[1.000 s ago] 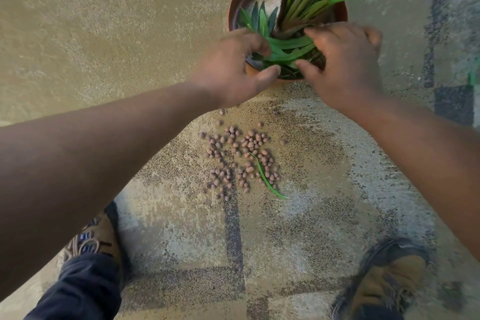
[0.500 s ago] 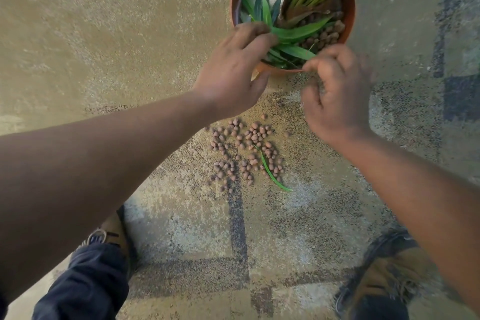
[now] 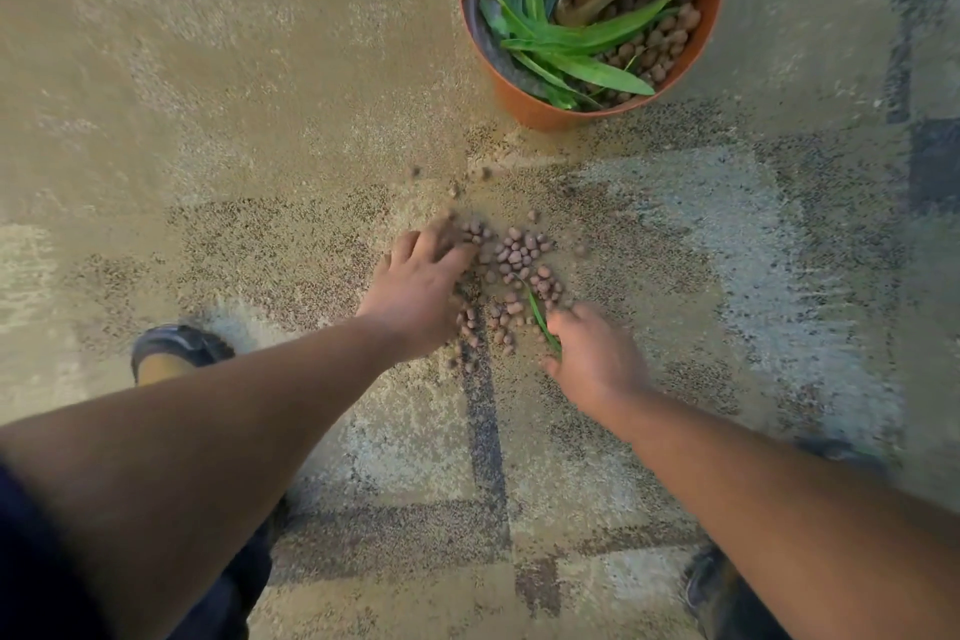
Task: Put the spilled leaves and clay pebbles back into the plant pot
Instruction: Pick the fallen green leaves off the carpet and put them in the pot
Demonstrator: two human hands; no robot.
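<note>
- Carpet [image 3: 260, 68]: tan, mottled pile with grey patches and dark lines; covers the whole floor in view and bears everything listed below.
- Plant pot [image 3: 524, 112]: terracotta-coloured, round, upright on the carpet at top right, well apart from both hands. Holds a green plant with long blades, loose green leaves [image 3: 571, 42] lying across its near side, and clay pebbles along its right inner edge.
- Left hand [image 3: 415, 291]: palm down on the carpet at the left edge of the spill; fingers spread and fairly straight, tips among the pebbles. Blurred; no grip can be seen.
- Right hand [image 3: 592, 353]: low on the carpet at the lower right edge of the spill; fingers bent toward the pebbles, touching the near end of the loose leaf. Blurred; whether it pinches anything cannot be told.
- Shoes: left shoe [image 3: 176, 348] beside the left forearm; right shoe [image 3: 711, 587] at the lower right, partly hidden by the right arm.
- Spilled clay pebbles [image 3: 519, 265]: brown, rounded, scattered in a loose patch on the carpet between the two hands; a few strays lie toward the pot.
- Spilled leaf [image 3: 537, 312]: one thin green blade lying on the carpet among the pebbles, its lower end at the right fingers.
</note>
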